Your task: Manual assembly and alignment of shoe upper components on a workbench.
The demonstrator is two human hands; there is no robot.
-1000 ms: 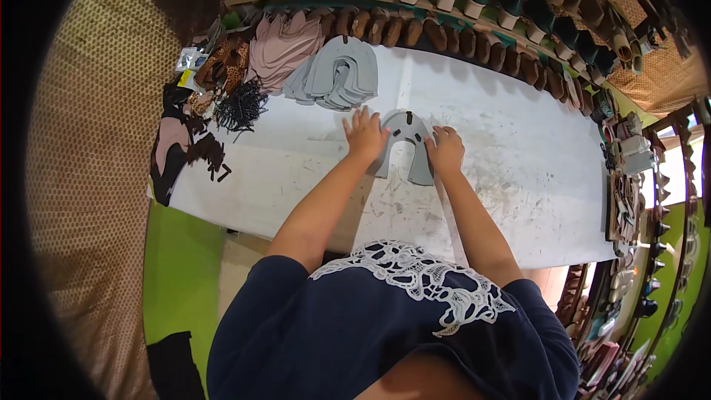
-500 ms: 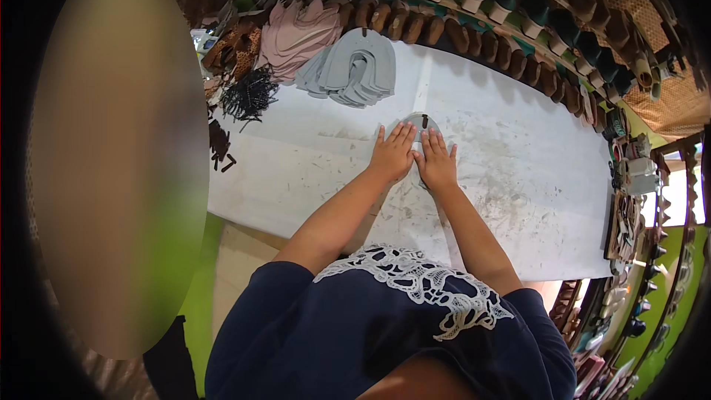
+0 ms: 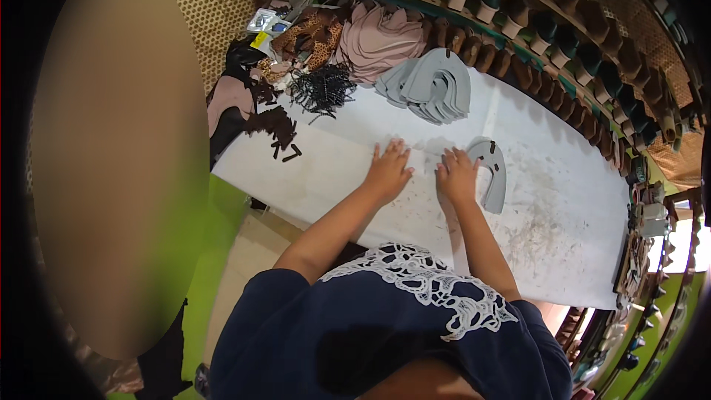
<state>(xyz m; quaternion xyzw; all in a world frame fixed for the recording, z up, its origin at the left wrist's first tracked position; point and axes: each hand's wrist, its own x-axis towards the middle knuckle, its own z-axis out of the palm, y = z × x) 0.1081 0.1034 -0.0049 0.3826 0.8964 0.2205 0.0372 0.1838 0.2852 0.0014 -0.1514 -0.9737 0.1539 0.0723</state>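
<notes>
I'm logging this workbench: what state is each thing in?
Single grey U-shaped piece: flat, partly covered
Left hand: open, holding nothing
Right hand: open, partly over that piece
Grey stack: fanned out
Pink pieces: heaped, overlapping
Black strips: tangled heap
Brown strips: piled, several loose
White tabletop: smudged

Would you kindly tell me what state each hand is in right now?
Left hand: open, holding nothing, over the white tabletop.
Right hand: open, fingers spread at the grey U-shaped piece.
</notes>
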